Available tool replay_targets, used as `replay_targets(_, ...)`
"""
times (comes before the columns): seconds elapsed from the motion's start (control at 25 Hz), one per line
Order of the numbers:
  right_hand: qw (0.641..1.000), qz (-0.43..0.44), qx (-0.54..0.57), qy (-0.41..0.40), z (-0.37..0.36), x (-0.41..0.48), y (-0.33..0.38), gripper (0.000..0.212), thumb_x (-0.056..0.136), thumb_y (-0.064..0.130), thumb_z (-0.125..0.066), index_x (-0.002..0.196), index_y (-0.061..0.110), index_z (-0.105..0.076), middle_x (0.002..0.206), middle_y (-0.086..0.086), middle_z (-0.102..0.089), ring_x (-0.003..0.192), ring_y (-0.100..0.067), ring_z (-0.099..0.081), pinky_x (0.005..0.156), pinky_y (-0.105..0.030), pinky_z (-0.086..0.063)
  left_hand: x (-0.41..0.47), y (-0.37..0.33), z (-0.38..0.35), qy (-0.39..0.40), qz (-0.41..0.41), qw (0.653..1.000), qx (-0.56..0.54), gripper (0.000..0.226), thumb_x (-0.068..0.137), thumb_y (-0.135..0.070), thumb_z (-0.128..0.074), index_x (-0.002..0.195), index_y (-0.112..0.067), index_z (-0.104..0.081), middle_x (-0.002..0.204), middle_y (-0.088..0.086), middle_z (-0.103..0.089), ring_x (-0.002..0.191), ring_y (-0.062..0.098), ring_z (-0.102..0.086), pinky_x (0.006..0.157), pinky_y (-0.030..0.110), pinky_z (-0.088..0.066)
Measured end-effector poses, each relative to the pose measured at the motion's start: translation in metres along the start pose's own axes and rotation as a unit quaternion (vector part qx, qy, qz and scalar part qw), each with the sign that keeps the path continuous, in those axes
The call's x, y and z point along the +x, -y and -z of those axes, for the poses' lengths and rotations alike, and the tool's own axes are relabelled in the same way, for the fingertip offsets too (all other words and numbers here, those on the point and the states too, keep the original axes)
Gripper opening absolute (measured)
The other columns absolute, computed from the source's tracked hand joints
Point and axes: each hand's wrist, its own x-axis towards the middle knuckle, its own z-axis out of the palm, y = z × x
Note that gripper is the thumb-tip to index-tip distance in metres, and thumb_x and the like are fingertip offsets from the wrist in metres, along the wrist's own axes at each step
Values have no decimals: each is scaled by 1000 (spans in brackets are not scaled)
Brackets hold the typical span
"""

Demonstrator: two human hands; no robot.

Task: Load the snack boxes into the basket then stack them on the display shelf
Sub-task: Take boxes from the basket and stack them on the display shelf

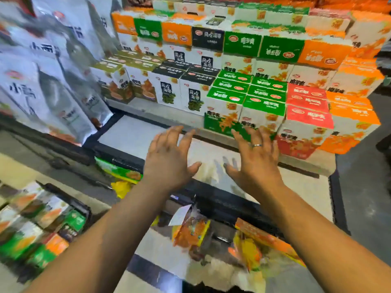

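I have both hands out in front and empty. My left hand point(169, 159) and right hand point(257, 161) are palm down with fingers spread and straight, over the pale display shelf point(131, 132). The snack boxes point(245, 98) stand stacked in tiers just beyond my fingertips, with green ones nearest the right hand. Down beside my left forearm, a dark basket point(83, 208) holds more of them, blurred.

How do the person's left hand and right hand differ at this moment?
The right hand wears a ring; the left hand wears none. The right hand's fingers overlap a green box in view; the left hand's are over the white shelf surface. Both are open, fingers spread, holding nothing.
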Motion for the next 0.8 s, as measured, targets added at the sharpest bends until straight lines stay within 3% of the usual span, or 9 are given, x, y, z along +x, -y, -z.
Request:
replay_targets(0.12,997,70,2,38,-25,-17,80,78,91,54,-52,154,35,-10,163,-2,-5,150,-28,6,119,-53,4,-67,72,14,8,66,998,14,81,87,-63,-52,153,-26,-24,157,5,-27,145,26,-23,120,43,-13)
replay_targets(0.36,976,209,21,60,-77,-55,225,78,88,60,-53,153,32,-22,160,-4,-18,149,-33,-6,117,-58,-4,-193,181,30,5,199,980,28,78,81,-59,-63,146,-21,-41,148,11,-45,137,32,-40,115,48,-26)
replay_targets(0.6,942,324,19,86,-131,-70,337,77,79,62,-56,147,30,-38,152,-9,-38,143,-37,-26,112,-63,-17,-279,257,28,33,342,938,37,81,83,-58,-60,151,-23,-31,154,11,-35,142,32,-32,117,46,-22)
replay_targets(0.72,925,359,17,124,-161,-65,384,78,82,62,-58,150,32,-32,156,-5,-30,146,-34,-19,114,-59,-14,-307,292,22,58,399,914,40,84,87,-61,-52,155,-26,-17,160,8,-23,147,28,-21,120,42,-16)
replay_targets(0.8,914,376,31,148,-182,-56,416,80,83,63,-57,151,33,-27,157,-3,-26,147,-32,-15,116,-56,-13,-318,320,16,65,433,898,41,86,85,-61,-55,154,-23,-22,158,10,-29,144,29,-27,118,44,-19)
